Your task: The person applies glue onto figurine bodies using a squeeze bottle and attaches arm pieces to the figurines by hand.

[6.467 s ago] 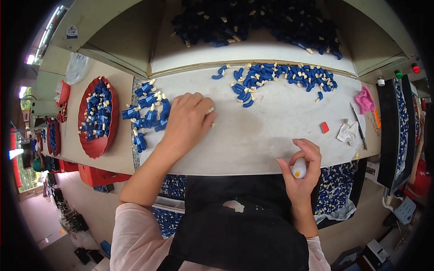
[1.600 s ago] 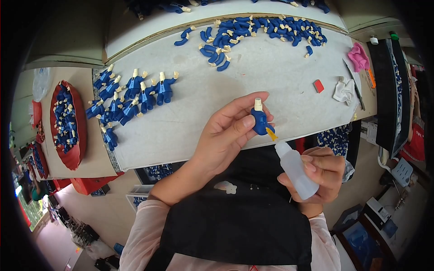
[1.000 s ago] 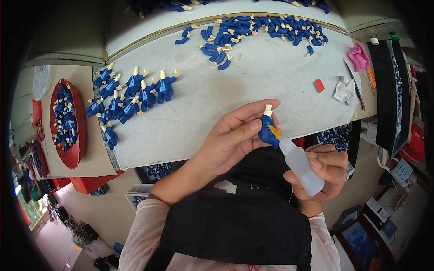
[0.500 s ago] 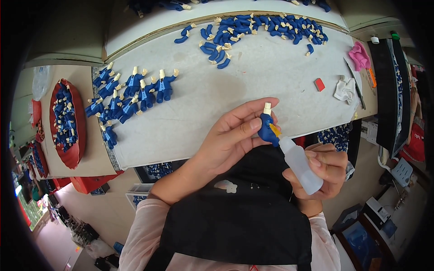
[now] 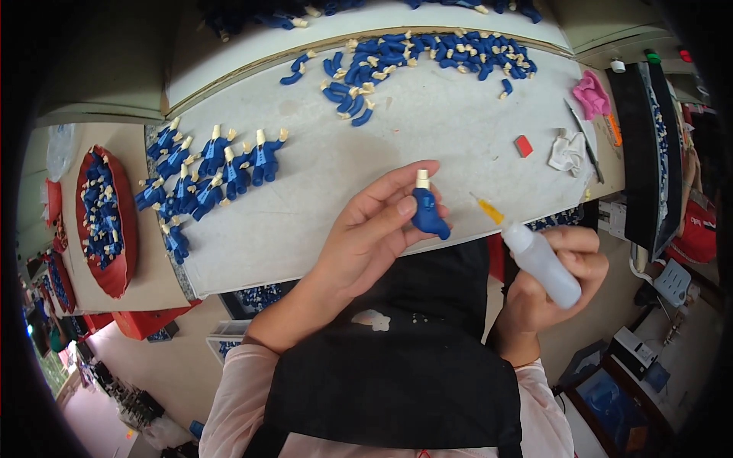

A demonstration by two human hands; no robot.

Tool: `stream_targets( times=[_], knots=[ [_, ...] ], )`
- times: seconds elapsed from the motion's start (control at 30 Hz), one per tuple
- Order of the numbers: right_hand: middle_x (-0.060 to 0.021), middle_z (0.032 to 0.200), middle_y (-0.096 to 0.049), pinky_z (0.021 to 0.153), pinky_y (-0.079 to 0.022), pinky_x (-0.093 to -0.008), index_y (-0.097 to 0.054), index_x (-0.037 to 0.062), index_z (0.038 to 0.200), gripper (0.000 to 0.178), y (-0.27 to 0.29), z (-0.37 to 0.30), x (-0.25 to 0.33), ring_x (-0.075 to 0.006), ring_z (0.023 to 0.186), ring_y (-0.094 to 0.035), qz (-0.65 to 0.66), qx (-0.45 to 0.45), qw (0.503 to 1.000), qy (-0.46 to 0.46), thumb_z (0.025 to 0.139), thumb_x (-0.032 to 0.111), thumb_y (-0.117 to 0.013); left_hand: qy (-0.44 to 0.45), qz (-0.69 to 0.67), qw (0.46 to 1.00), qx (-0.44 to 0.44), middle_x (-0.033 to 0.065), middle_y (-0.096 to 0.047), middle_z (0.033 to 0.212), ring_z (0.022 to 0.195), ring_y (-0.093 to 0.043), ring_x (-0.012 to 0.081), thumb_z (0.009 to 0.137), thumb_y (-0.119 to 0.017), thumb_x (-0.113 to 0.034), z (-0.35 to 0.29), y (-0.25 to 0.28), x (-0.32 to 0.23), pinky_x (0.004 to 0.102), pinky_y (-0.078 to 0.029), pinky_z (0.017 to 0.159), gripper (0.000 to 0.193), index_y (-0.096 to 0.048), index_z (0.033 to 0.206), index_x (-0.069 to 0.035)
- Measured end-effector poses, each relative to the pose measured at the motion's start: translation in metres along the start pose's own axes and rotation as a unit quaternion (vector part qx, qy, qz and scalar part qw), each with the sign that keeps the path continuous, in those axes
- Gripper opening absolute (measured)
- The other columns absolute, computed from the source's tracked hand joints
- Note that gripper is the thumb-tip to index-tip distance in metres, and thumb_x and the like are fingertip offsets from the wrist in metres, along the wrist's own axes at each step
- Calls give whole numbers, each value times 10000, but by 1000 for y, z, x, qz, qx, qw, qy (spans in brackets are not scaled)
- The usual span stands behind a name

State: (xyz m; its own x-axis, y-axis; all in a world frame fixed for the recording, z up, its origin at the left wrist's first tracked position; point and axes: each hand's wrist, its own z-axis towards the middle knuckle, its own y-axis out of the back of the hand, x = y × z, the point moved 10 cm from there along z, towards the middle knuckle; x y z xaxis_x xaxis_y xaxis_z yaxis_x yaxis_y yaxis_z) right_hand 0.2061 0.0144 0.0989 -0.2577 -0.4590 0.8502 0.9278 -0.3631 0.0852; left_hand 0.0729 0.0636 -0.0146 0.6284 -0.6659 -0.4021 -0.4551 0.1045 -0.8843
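Our left hand [image 5: 365,233] pinched a blue figure [image 5: 429,212]. Our right hand [image 5: 528,304] gripped a bottle [image 5: 545,267] at the figure's four o'clock.

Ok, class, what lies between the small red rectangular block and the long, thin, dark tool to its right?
A crumpled white cloth lies between the red block and the dark tool, as the head view shows.

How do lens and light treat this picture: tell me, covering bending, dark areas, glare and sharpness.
Head view: the back edge of the white work surface bows into a curve; head view: the corners fall to black, and the cabinet panel at upper left is dim; head view: the window at far left looks overbright; head view: the blue figure and bottle look reasonably sharp.
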Motion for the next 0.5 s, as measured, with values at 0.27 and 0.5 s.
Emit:
stream_targets(
  times=[0.27, 0.5],
  knots=[
    [-79, 860, -483, 602, -468, -255, -464, -8, 920, 250, 15, 57, -108, -150, 747, -553, -33, 62, 984, -165, 697, -77, -555, -24, -20, 1000, 4, 93, -491, 1010, 969, -503, 195, 863, -449, -107, -4, 11, -9, 350, -422, 851, 402, -352, 1239, -6],
    [-88, 742, -547, 603, -420, -312, -577, 1, 792, 224, 1, 93, -127, -226, 690, -565, -426, 104, 893, -97, 695, 184, -661, -32, -25, 999, -6, 92, -492, 1010, 966, -505, 198, 862, -449, -98, -5, 14, -10, 343, -424, 849, 396, -356, 1236, -4]
  ],
)
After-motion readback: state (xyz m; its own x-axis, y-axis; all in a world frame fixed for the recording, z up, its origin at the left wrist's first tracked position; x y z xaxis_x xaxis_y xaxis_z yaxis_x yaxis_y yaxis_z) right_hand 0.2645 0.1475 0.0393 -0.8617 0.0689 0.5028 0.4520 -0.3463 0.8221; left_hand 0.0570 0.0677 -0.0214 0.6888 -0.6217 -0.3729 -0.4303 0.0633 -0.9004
